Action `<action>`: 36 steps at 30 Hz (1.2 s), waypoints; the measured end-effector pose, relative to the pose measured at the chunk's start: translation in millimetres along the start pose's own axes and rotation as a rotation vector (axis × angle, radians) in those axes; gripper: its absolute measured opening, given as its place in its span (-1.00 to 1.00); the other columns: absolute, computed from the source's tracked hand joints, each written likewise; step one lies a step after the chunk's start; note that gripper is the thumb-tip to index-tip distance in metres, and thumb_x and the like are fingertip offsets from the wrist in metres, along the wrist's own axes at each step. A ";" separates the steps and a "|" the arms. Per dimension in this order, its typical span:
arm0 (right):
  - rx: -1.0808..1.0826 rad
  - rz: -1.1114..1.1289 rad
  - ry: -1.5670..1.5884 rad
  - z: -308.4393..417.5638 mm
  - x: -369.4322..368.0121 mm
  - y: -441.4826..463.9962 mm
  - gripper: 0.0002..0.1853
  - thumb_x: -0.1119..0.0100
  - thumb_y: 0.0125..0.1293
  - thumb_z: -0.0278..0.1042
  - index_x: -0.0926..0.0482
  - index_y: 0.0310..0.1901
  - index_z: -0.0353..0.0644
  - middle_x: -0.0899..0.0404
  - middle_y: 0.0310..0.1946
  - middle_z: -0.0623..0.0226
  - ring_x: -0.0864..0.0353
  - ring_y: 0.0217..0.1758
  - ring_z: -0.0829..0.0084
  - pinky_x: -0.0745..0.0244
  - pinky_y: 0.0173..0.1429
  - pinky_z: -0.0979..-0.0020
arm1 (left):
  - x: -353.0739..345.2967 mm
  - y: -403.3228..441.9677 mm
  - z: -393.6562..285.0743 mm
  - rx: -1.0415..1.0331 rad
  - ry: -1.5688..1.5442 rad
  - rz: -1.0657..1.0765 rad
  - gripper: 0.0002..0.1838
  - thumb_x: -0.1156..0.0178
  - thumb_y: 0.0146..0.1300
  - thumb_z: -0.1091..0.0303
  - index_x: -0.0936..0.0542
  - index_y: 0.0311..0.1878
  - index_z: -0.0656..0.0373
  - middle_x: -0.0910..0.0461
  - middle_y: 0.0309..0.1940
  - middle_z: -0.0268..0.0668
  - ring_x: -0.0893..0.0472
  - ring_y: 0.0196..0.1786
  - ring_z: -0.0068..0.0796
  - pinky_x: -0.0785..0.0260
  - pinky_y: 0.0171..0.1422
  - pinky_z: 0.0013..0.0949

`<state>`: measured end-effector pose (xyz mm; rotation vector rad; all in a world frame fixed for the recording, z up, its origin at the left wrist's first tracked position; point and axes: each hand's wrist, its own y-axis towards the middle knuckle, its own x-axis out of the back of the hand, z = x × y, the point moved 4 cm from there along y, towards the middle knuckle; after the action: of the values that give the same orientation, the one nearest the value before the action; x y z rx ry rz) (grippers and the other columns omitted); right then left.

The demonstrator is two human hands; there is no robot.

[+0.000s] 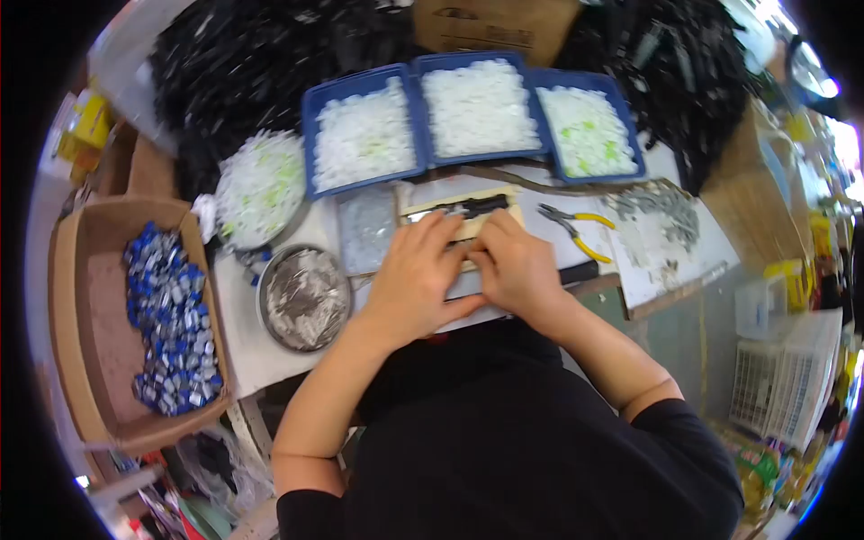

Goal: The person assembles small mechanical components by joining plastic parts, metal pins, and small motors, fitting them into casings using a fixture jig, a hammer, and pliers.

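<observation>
My left hand [416, 274] and my right hand [519, 270] meet at the table's front, over a cream-coloured holder [515, 214] with black strip-like parts [483, 207] in it. Both hands have bent fingers, their tips close together at the holder's near side. Whatever they pinch is small and covered by the fingers. A shallow clear tray [367, 229] lies left of my left hand. Yellow-handled pliers [576, 229] rest to the right of my right hand, apart from it.
Blue trays [419, 169] of small white pieces stand behind. At left are a heaped bowl [263, 191], a round metal tin [304, 299] with grey paste, and a cardboard box [97, 315] of blue-and-silver parts. Grey pieces [661, 211] lie right; black strips [270, 54] pile behind.
</observation>
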<state>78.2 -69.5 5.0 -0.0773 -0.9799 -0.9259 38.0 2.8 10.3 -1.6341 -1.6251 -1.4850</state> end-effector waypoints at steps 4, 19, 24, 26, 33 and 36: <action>-0.003 -0.153 -0.036 -20.3 33.5 2.7 -0.90 0.12 -0.33 -0.47 -0.21 -0.67 -0.22 -0.17 -0.71 0.29 -0.22 -0.66 0.36 -0.12 -0.65 0.52 | 46.3 -5.1 29.3 0.143 0.182 0.036 -0.59 -0.03 -0.49 0.35 -0.23 -0.43 0.28 -0.16 -0.36 -0.14 -0.14 -0.27 -0.25 0.03 -0.21 -0.41; -0.431 0.019 -0.319 -71.8 76.2 -13.3 -0.84 0.06 -0.36 -0.43 -0.26 -0.63 -0.25 -0.24 -0.69 0.25 -0.22 -0.58 0.37 -0.10 -0.55 0.49 | 94.9 -49.3 127.8 0.629 0.407 -0.092 -0.90 0.10 -0.39 0.51 -0.26 -0.66 0.27 -0.26 -0.67 -0.17 -0.27 -0.56 -0.31 -0.10 -0.51 -0.45; -0.333 0.092 -0.116 -57.1 53.8 -23.2 -0.86 0.09 -0.32 -0.45 -0.25 -0.61 -0.24 -0.22 -0.74 0.32 -0.18 -0.64 0.48 -0.07 -0.62 0.57 | 99.0 -62.0 118.5 0.653 0.200 -0.237 -0.95 0.09 -0.35 0.50 -0.29 -0.72 0.26 -0.27 -0.79 -0.30 -0.26 -0.70 -0.54 -0.08 -0.64 -0.59; -0.321 0.087 -0.041 -54.5 53.9 -27.5 -0.87 0.10 -0.31 -0.46 -0.25 -0.60 -0.24 -0.21 -0.75 0.35 -0.17 -0.67 0.53 -0.05 -0.64 0.60 | 99.0 -68.9 110.3 0.845 -0.101 -0.343 -0.93 0.08 -0.27 0.47 -0.31 -0.72 0.25 -0.27 -0.81 -0.45 -0.21 -0.72 -0.77 -0.02 -0.71 -0.72; -0.325 -0.031 0.440 -69.4 58.1 10.7 -0.88 0.14 -0.26 -0.49 -0.25 -0.56 -0.24 -0.18 -0.82 0.46 -0.12 -0.76 0.69 0.00 -0.73 0.70 | 90.2 -54.7 130.0 0.996 -0.288 -0.657 -0.93 0.08 -0.27 0.47 -0.29 -0.66 0.26 -0.27 -0.78 -0.43 -0.22 -0.70 -0.76 -0.03 -0.68 -0.72; -0.219 0.079 0.552 -46.1 35.6 22.6 -0.89 0.16 -0.24 -0.51 -0.24 -0.55 -0.24 -0.17 -0.85 0.50 -0.09 -0.80 0.76 0.03 -0.77 0.75 | 88.0 -52.4 127.5 0.985 -0.304 -0.693 -0.92 0.08 -0.27 0.46 -0.28 -0.63 0.26 -0.27 -0.76 -0.42 -0.22 -0.68 -0.76 -0.04 -0.67 -0.72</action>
<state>133.2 -98.5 11.7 -0.0408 -0.3608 -0.9119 20.0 165.0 19.5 -0.7651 -2.6487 -0.4103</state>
